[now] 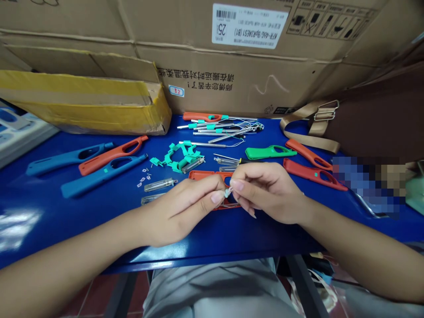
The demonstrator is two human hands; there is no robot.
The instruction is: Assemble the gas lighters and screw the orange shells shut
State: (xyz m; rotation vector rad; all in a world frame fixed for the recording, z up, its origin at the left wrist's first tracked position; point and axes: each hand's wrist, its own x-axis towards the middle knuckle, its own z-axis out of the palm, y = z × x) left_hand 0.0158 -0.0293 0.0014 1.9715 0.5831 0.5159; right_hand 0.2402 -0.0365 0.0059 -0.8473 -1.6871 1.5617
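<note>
My left hand (188,205) pinches a small pale teal and whitish part (228,192) between thumb and forefinger. On its other side my right hand (271,190) is also closed, thumb and fingertip meeting at the whitish end. Most of the part is hidden by my fingers. Beneath both hands lies an opened orange lighter casing (201,175), partly covered, with thin wires at its lower half. Beside my left hand rest clear fuel tanks (159,184). A screwdriver (245,160) and another clear tank (228,168) lie just beyond my fingers.
Metal lighter tubes (215,144) with white wires lie at the back near teal triggers (175,164). Blue casings (96,177) are on the left; green (270,152) and red casings (311,173) on the right. A cardboard box (126,117) and a tan strap (298,137) border the blue table.
</note>
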